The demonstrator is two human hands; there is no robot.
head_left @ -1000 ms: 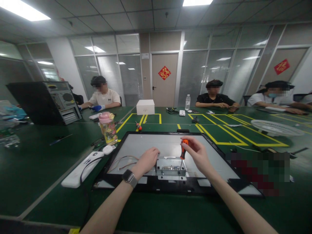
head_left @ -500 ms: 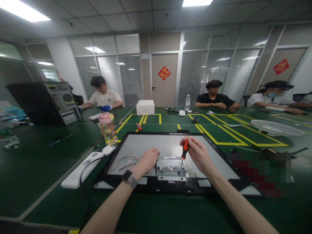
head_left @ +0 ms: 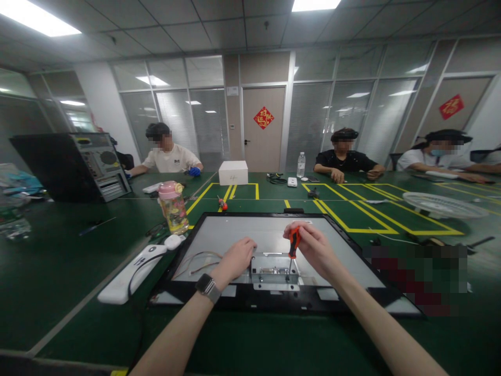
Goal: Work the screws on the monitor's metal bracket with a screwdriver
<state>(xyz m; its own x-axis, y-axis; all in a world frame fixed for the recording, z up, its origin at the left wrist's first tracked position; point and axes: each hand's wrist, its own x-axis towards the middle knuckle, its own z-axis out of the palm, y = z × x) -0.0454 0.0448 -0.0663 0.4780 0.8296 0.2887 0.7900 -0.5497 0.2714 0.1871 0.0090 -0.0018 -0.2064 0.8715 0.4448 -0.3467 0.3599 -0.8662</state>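
Observation:
A black-framed display panel (head_left: pixel 235 232) lies flat before me, its broad grey face up. Near its front edge sits a silver metal bracket (head_left: pixel 276 286), box-like, with small fittings inside. My right hand (head_left: pixel 313 246) is closed round the handle of an orange-and-black screwdriver (head_left: pixel 293 243). The shaft points down into the bracket's right part; its tip is hard to make out. At the bracket's left end, my left hand (head_left: pixel 236 260) grips the edge with bent fingers, the thumb hidden. Thin wires (head_left: pixel 201 254) lie on the panel left of that hand.
Left of the panel are a white power strip (head_left: pixel 131 271) with a black cable and a pink-lidded bottle (head_left: pixel 173 209). A computer case (head_left: pixel 70 164) stands farther left. Beyond the panel are a red-tipped tool (head_left: pixel 223 204) and a white box (head_left: pixel 234 173). Several people sit across the table.
The screwdriver handle and my right hand have shifted slightly left, and the handle has turned a little. My left hand and the bracket stay put. Across the table, a blue-gloved hand has moved right.

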